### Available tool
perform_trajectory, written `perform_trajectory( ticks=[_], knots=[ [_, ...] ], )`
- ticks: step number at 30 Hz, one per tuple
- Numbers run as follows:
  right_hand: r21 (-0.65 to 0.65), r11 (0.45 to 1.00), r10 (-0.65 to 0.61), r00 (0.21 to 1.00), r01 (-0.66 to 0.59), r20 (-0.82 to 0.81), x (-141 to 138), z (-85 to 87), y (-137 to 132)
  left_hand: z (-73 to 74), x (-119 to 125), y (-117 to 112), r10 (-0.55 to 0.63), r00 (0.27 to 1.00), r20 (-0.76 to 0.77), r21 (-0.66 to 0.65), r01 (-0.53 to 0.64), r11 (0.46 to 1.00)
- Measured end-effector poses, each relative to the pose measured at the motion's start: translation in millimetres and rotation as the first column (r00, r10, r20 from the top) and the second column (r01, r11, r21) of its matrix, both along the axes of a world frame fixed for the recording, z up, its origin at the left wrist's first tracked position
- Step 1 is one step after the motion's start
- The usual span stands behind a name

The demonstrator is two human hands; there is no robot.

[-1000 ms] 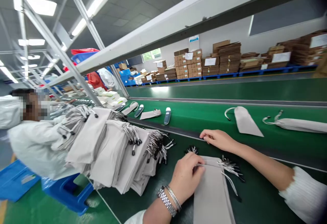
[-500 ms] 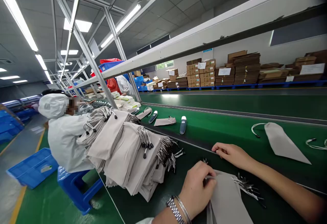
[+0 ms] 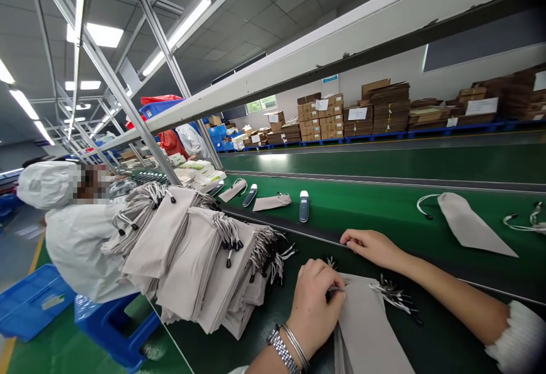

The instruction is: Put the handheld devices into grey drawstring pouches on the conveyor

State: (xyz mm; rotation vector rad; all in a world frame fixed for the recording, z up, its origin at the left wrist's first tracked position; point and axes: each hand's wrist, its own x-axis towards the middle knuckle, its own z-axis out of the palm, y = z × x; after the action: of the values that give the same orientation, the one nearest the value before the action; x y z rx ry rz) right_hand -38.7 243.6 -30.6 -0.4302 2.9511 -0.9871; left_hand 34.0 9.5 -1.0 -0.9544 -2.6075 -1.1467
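My left hand (image 3: 314, 301), with a watch and bangles at the wrist, pinches the upper edge of a grey drawstring pouch (image 3: 369, 320) on top of a small stack. White cords with black ends (image 3: 396, 297) stick out at the stack's right. Past the stack, my right hand (image 3: 372, 247) rests by the belt's near edge, its fingers curled together with nothing visible in them. A large pile of similar pouches (image 3: 187, 260) lies to the left. On the green belt are a dark blue device with a white tip (image 3: 304, 207) and a single pouch (image 3: 471, 223) further right.
A co-worker in white (image 3: 81, 243) sits at the left, near a blue stool (image 3: 113, 317) and a blue crate (image 3: 34, 300). A white beam (image 3: 298, 72) crosses above the belt (image 3: 384, 192). Cardboard stacks (image 3: 388, 109) stand along the far wall.
The view has shifted a little, so the scene sits further left, and more of my right sleeve shows. My left hand keeps its pinch on the pouch; my right hand stays by the belt edge.
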Motion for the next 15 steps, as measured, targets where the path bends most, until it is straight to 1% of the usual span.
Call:
perform_trajectory(
  ticks=[4,11,15],
  knots=[
    [-0.007,1.0,-0.005,1.0,0.005,-0.004,-1.5,-3.1,1.5,4.3,0.8,-0.6,-0.029,0.999,-0.017,-0.009,0.029,1.0],
    [0.016,1.0,-0.011,1.0,0.012,-0.026,-2.2,-2.6,1.8,11.1,5.2,-4.1,-0.149,0.987,-0.065,0.108,0.155,0.982],
    [0.005,1.0,-0.008,1.0,0.008,-0.021,-1.6,-1.1,2.0,11.3,7.2,-5.6,-0.157,0.986,-0.057,0.115,0.163,0.98]
  ],
)
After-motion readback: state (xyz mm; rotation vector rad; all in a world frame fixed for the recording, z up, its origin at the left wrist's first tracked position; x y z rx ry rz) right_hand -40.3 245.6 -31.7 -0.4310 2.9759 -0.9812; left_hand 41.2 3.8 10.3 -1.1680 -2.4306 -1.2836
